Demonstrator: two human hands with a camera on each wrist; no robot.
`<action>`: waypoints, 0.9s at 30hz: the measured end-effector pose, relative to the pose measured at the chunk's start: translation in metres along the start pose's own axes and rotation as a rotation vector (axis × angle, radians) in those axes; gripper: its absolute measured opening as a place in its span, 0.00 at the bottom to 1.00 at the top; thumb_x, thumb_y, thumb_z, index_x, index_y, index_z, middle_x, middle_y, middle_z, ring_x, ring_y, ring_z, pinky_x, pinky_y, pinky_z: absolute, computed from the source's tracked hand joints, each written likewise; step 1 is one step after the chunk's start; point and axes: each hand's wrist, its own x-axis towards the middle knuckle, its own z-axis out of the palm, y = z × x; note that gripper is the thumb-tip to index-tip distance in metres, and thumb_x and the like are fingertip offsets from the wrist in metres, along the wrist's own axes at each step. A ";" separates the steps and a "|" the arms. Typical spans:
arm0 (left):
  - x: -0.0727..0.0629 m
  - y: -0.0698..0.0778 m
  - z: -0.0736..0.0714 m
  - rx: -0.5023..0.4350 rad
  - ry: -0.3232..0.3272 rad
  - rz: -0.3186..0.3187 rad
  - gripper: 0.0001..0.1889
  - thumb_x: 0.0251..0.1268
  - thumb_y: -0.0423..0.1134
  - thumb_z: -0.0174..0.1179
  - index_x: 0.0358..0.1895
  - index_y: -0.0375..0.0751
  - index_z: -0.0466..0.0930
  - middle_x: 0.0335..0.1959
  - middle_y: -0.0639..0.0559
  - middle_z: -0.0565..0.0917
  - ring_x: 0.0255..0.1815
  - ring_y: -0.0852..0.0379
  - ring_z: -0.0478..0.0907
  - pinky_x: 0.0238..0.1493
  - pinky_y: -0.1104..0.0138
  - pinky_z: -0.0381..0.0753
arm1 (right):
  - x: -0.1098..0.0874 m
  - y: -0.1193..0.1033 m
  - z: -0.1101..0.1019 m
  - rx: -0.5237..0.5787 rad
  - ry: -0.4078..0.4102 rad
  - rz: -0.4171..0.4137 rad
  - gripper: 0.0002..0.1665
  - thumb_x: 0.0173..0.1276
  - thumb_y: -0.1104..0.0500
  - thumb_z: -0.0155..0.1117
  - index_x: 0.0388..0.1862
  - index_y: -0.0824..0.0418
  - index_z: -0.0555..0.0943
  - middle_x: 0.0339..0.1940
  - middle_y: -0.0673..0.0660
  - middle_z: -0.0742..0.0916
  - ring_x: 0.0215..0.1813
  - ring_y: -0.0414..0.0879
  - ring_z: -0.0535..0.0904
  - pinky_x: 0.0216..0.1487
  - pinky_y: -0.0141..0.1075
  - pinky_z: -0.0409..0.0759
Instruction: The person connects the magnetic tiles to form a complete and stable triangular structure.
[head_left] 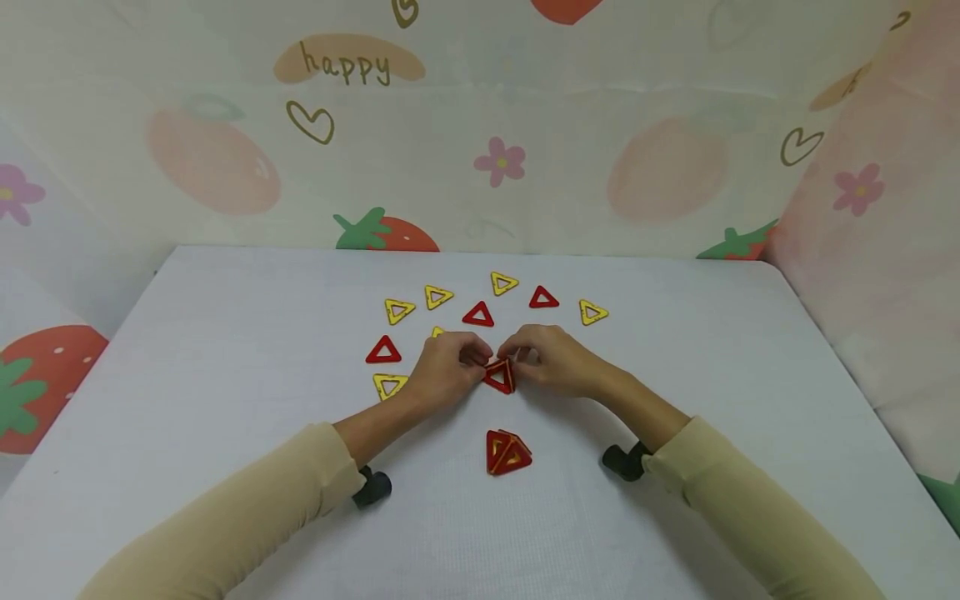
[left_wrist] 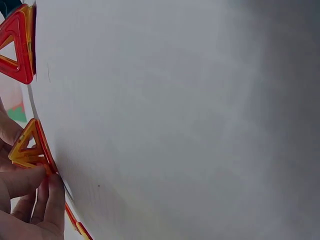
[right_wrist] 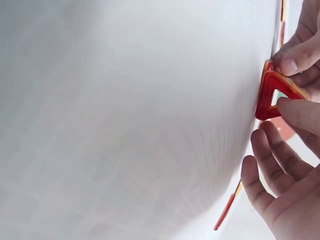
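Triangle cluster (head_left: 498, 377), red and yellow, between left hand (head_left: 446, 364) and right hand (head_left: 553, 360)

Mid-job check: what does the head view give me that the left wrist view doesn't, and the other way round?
Head view only: the "happy" lettering on the backdrop, the beige sleeves, and the loose yellow triangle farthest right.

Left wrist view only: a yellow triangular side of the held piece, turned toward that camera.

Both: the held piece, the left hand, the right hand (only partly in the wrist view), and the red-and-yellow assembled piece standing apart from the hands.
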 end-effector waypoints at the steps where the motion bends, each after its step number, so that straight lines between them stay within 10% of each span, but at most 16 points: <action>1: 0.000 0.000 0.000 -0.005 0.001 0.001 0.09 0.65 0.24 0.62 0.47 0.32 0.82 0.43 0.44 0.85 0.44 0.52 0.82 0.52 0.63 0.82 | 0.000 0.000 0.000 -0.003 -0.001 0.001 0.15 0.67 0.68 0.65 0.52 0.64 0.84 0.45 0.53 0.87 0.46 0.45 0.80 0.50 0.40 0.81; 27: -0.004 0.002 0.004 -0.130 -0.068 -0.016 0.26 0.59 0.24 0.67 0.62 0.35 0.75 0.59 0.44 0.80 0.63 0.50 0.76 0.58 0.61 0.79 | -0.001 0.001 0.000 -0.007 -0.004 0.019 0.07 0.64 0.64 0.71 0.41 0.61 0.85 0.34 0.48 0.86 0.38 0.42 0.79 0.45 0.36 0.80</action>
